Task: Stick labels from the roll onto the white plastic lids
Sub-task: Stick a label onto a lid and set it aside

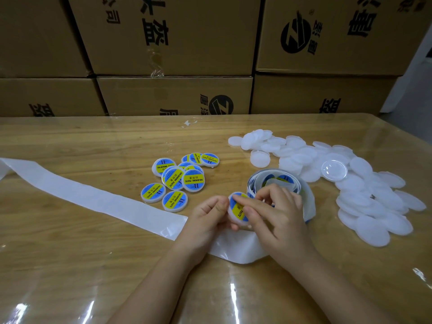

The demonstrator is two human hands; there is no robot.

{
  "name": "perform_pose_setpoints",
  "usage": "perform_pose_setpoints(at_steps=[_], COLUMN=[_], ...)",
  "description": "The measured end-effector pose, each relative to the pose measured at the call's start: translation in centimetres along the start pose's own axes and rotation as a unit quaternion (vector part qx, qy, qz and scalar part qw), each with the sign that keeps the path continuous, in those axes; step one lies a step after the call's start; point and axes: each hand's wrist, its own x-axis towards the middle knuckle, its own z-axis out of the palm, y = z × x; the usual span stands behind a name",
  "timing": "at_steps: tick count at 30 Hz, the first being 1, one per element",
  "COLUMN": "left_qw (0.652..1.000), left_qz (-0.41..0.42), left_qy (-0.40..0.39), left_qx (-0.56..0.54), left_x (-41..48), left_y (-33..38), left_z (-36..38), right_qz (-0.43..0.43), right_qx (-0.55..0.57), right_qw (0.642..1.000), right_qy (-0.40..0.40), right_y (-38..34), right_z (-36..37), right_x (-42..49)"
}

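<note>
My left hand (207, 217) grips a white plastic lid (235, 212) by its left edge, tilted up just above the table. A blue and yellow label covers the lid's face. Fingers of my right hand (275, 213) press on that label from the right. Just behind my right hand stands the loose label roll (278, 181) with blue labels on its inner turns. Its empty white backing strip (77, 190) trails left across the table. Several labelled lids (177, 178) lie in a cluster left of centre. A heap of plain white lids (350, 183) spreads across the right.
Stacked brown cardboard boxes (175, 54) form a wall along the table's far edge. The wooden table (70, 265) has a glossy clear cover. One clear round lid (334, 170) rests on the white heap. A small scrap (189, 123) lies near the far edge.
</note>
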Motion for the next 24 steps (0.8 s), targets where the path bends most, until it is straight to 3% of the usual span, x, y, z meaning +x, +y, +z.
perform_pose_setpoints(at_steps=[6,14,24], left_qw=[1.000,1.000,0.992], left_qz=[-0.003,0.009,0.011], left_qy=[-0.006,0.013,0.061], left_qx=[0.013,-0.014,-0.109], left_x=[0.00,0.21,0.64], left_y=[-0.09,-0.33,0.00], left_z=[0.00,-0.13,-0.38], right_qz=[0.019,-0.050,-0.023], right_qx=[-0.008,0.012,0.011], right_qw=[1.000,0.998,0.999], right_qy=[0.001,-0.028,0.020], right_y=[0.09,-0.03,0.54], right_z=[-0.11,-0.35,-0.80], right_x=[0.16,0.06,0.40])
